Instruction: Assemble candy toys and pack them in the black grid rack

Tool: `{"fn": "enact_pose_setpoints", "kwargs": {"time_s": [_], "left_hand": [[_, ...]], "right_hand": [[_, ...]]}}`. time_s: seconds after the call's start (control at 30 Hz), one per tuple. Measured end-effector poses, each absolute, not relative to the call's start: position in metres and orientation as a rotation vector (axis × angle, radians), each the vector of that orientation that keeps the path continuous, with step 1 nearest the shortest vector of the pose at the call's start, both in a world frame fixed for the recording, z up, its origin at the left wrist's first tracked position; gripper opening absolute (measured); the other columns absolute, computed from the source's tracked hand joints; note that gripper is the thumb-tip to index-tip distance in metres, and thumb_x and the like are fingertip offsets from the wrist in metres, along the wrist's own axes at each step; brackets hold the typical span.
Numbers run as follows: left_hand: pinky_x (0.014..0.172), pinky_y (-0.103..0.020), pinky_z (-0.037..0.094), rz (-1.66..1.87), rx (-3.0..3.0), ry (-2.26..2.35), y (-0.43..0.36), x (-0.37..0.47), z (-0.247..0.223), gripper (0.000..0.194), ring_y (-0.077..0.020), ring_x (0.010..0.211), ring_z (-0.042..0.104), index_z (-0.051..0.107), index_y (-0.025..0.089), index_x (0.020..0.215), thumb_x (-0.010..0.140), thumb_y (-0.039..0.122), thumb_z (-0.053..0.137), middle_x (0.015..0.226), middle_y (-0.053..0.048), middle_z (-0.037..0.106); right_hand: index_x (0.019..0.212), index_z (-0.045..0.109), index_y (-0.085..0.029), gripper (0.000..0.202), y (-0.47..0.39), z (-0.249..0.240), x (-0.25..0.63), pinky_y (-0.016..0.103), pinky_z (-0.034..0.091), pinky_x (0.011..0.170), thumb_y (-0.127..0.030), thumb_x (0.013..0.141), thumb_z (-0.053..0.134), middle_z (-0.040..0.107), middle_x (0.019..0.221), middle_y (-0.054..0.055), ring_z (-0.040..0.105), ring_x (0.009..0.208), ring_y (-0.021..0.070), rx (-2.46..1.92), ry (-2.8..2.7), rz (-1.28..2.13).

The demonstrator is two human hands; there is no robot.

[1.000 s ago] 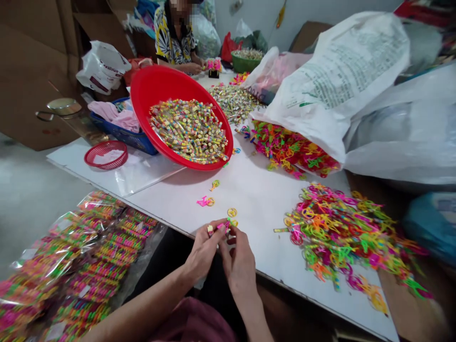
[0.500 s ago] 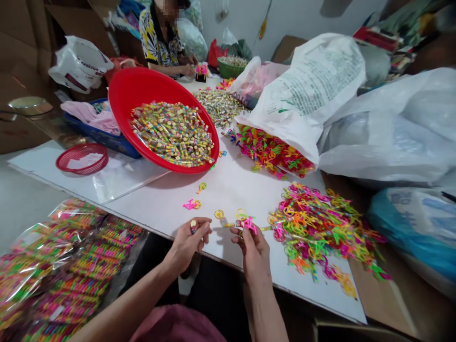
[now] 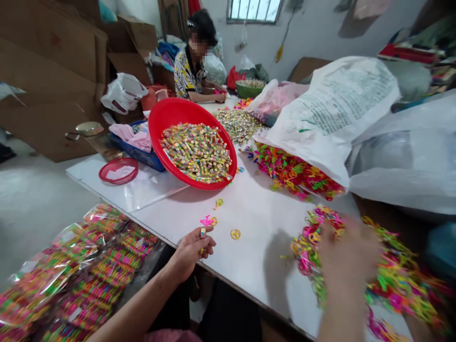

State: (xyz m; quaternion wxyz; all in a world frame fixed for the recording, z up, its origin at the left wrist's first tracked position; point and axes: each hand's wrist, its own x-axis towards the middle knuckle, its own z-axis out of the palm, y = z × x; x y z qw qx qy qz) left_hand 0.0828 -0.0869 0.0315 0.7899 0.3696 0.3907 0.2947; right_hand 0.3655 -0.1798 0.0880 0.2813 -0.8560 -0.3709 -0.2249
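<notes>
My left hand (image 3: pixel 188 254), at the table's front edge, has its fingers closed around a small striped stick (image 3: pixel 203 232) with a pale end poking up by the thumb. My right hand (image 3: pixel 349 249) is over a pile of bright plastic pieces (image 3: pixel 399 275) at the right; motion blur hides its fingers and anything in them. Between the hands a yellow plastic ring (image 3: pixel 235 233) lies on the white tabletop (image 3: pixel 245 266). Beyond my left hand are a pink piece with a yellow ring (image 3: pixel 207 221) and a green-yellow piece (image 3: pixel 218 204).
A tilted red basin (image 3: pixel 156 121) holds many striped sticks. Plastic pieces spill from a white sack (image 3: pixel 342 99). A pink basket (image 3: pixel 117 176) stands left, and packed bags (image 3: pixel 81 266) lie below the table. A co-worker (image 3: pixel 185 76) sits across the table.
My right hand has moved right, from beside my left hand to the pile; the pink piece and stick it held are no longer seen there. My left hand keeps its stick. The view has shifted.
</notes>
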Motion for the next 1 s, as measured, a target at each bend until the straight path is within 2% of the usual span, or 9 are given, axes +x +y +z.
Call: {"fn": "enact_pose_setpoints", "kwargs": {"time_s": [0.1,0.23,0.37,0.47,0.6,0.73,0.83,0.9,1.0], "left_hand": [[0.048,-0.020,0.028,0.657,0.886,0.863,-0.085,0.082,0.030,0.042,-0.0059,0.050,0.044,0.053,0.012,0.110,0.074,0.031,0.064,0.070,-0.002,0.059],[0.048,-0.020,0.028,0.709,0.965,0.923,-0.079,0.069,0.030,0.044,-0.0065,0.052,0.043,0.056,0.012,0.109,0.075,0.039,0.062,0.074,-0.003,0.061],[0.057,-0.021,0.037,0.826,1.186,1.144,-0.060,0.053,0.018,0.041,-0.0107,0.062,0.052,0.059,0.013,0.105,0.071,0.035,0.065,0.078,-0.003,0.062],[0.073,-0.025,0.043,0.872,1.461,1.256,-0.044,0.053,0.006,0.036,-0.0160,0.081,0.058,0.061,0.017,0.102,0.068,0.028,0.065,0.090,-0.004,0.063],[0.079,-0.029,0.044,0.820,1.597,1.262,-0.036,0.059,0.002,0.033,-0.0180,0.087,0.060,0.061,0.018,0.105,0.074,0.029,0.059,0.095,-0.005,0.065],[0.076,-0.028,0.045,0.774,1.515,1.232,-0.042,0.052,0.004,0.035,-0.0185,0.083,0.061,0.061,0.015,0.105,0.076,0.034,0.057,0.089,-0.005,0.067],[0.074,-0.027,0.044,0.811,1.434,1.285,-0.048,0.048,0.004,0.038,-0.0180,0.083,0.059,0.062,0.015,0.102,0.070,0.033,0.064,0.088,-0.005,0.066],[0.068,-0.025,0.042,0.837,1.310,1.252,-0.051,0.052,0.007,0.043,-0.0153,0.076,0.057,0.061,0.013,0.104,0.066,0.032,0.068,0.087,-0.005,0.064],[0.054,-0.020,0.036,0.758,1.080,0.948,-0.056,0.065,0.019,0.049,-0.0089,0.060,0.051,0.056,0.013,0.112,0.069,0.033,0.067,0.079,-0.003,0.062]], "right_hand": [[0.106,0.058,-0.023,0.031,-0.096,0.067,0.290,0.039,0.041,0.079,-0.013,0.084,0.039,0.060,0.108,0.010,0.054,0.094,0.0239,-2.030,-1.767,-0.201],[0.091,0.064,-0.022,0.025,-0.033,0.029,0.241,0.031,0.040,0.077,-0.008,0.083,0.044,0.060,0.103,0.007,0.051,0.093,0.0209,-1.921,-2.060,0.057],[0.092,0.065,-0.022,0.023,-0.051,0.015,0.266,0.031,0.038,0.076,-0.011,0.085,0.046,0.060,0.094,0.007,0.051,0.089,0.0211,-2.111,-2.009,0.062],[0.103,0.062,-0.021,0.027,-0.075,0.027,0.268,0.035,0.036,0.080,-0.010,0.083,0.048,0.057,0.107,0.009,0.049,0.095,0.0241,-2.299,-1.922,-0.046],[0.108,0.059,-0.020,0.027,-0.080,0.039,0.227,0.035,0.035,0.085,-0.013,0.085,0.047,0.053,0.117,0.010,0.047,0.101,0.0243,-2.179,-2.004,-0.026],[0.099,0.059,-0.016,0.019,-0.073,0.026,0.200,0.034,0.039,0.077,-0.015,0.085,0.047,0.058,0.102,0.011,0.050,0.092,0.0239,-2.070,-1.988,0.198],[0.096,0.058,-0.016,0.017,-0.080,0.014,0.202,0.034,0.040,0.079,-0.016,0.083,0.047,0.059,0.096,0.009,0.050,0.089,0.0220,-1.890,-1.808,0.402],[0.096,0.058,-0.016,0.016,-0.092,0.012,0.206,0.032,0.042,0.076,-0.022,0.083,0.050,0.060,0.090,0.008,0.052,0.083,0.0196,-1.765,-1.544,0.635],[0.092,0.057,-0.016,0.025,-0.114,0.019,0.208,0.026,0.042,0.058,-0.038,0.083,0.052,0.056,0.073,0.002,0.050,0.062,0.0132,-1.457,-1.035,1.141]]}}
